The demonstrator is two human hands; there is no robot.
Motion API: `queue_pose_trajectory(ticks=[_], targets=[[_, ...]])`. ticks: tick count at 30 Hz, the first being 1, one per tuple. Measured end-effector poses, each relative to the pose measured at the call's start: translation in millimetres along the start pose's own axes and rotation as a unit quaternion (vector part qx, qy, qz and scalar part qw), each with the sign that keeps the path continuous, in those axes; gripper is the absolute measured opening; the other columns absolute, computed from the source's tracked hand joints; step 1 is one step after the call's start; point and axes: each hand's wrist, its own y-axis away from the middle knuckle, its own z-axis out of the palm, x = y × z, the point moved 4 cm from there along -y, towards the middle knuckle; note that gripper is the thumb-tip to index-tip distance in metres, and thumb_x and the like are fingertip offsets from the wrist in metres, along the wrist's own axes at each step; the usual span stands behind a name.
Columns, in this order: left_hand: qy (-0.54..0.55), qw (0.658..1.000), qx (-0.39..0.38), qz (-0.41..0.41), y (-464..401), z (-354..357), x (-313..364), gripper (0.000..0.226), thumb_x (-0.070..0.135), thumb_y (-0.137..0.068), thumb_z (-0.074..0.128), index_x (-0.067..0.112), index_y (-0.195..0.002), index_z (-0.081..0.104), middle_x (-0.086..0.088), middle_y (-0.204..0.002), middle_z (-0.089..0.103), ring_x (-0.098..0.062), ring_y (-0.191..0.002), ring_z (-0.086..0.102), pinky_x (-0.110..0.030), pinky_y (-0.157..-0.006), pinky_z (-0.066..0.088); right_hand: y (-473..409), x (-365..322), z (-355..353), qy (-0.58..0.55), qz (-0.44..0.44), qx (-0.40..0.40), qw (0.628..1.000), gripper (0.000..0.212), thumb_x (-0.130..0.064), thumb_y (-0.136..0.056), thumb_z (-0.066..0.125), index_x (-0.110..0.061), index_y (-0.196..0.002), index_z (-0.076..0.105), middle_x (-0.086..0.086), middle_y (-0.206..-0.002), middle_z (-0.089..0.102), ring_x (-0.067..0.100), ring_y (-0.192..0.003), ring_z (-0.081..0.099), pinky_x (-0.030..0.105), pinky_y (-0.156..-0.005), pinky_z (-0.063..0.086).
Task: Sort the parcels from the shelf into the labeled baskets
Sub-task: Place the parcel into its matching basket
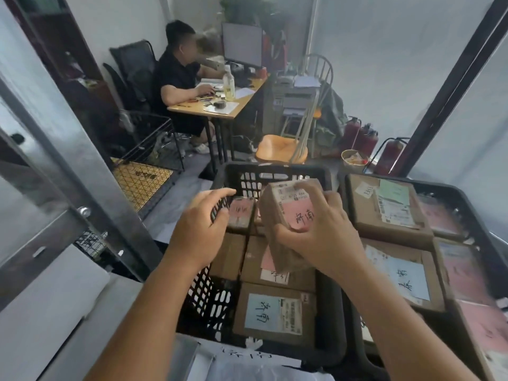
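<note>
My right hand (321,232) grips a small brown parcel (286,210) with a pink handwritten label, held tilted above the left black basket (275,170). My left hand (203,221) hovers over that basket's left rim, fingers loosely curled and holding nothing. Inside this basket lie several cardboard parcels, among them one with a blue label (275,314) at the near end and one with a pink label (242,213) at the far end. A second black basket (450,191) on the right holds more parcels, one with a large blue label (409,279).
A metal shelf post (68,171) rises at the left. A white handwritten label sheet (242,358) hangs on the left basket's near side. Behind the baskets a person sits at a desk (220,105); a wooden chair (283,149) and fire extinguishers (362,136) stand nearby.
</note>
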Motion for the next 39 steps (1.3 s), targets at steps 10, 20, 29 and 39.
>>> queue_pose_trajectory(ticks=[10, 20, 29, 39], targets=[[-0.127, 0.986, -0.075, -0.079, -17, 62, -113, 0.048, 0.014, -0.098, 0.056, 0.041, -0.138, 0.057, 0.004, -0.166, 0.030, -0.024, -0.153, 0.026, -0.052, -0.115, 0.044, -31, 48, 85, 0.230, -0.189, -0.285, 0.911, 0.092, -0.072, -0.077, 0.060, -0.053, -0.156, 0.016, -0.001, -0.160, 0.024, 0.023, -0.142, 0.034, 0.043, -0.116, 0.039], [-0.191, 0.975, -0.077, -0.080, -14, 76, -126, 0.041, 0.034, -0.093, 0.062, 0.047, -0.132, 0.058, 0.009, -0.172, 0.014, -0.018, -0.151, 0.033, -0.040, -0.093, 0.058, -70, 81, 114, 0.338, -0.183, -0.320, 0.866, 0.092, -0.059, -0.081, 0.069, -0.040, -0.157, 0.020, 0.001, -0.155, 0.035, 0.027, -0.138, 0.038, 0.050, -0.110, 0.043], [-0.216, 0.972, -0.074, -0.055, -12, 77, -125, 0.035, 0.044, -0.091, 0.062, 0.045, -0.126, 0.062, 0.004, -0.172, 0.015, -0.021, -0.150, 0.035, -0.039, -0.093, 0.059, -71, 90, 120, 0.340, -0.179, -0.315, 0.868, 0.100, -0.059, -0.081, 0.072, -0.036, -0.161, 0.016, 0.004, -0.160, 0.030, 0.030, -0.142, 0.035, 0.052, -0.114, 0.040], [-0.265, 0.955, -0.124, -0.043, -3, 79, -125, 0.032, 0.053, -0.090, 0.055, 0.044, -0.121, 0.061, 0.002, -0.175, -0.008, -0.028, -0.157, 0.018, -0.046, -0.118, 0.039, -53, 87, 111, 0.306, -0.169, -0.235, 0.907, 0.088, -0.079, -0.084, 0.048, -0.039, -0.158, 0.024, -0.001, -0.157, 0.037, 0.025, -0.144, 0.034, 0.047, -0.119, 0.035]])
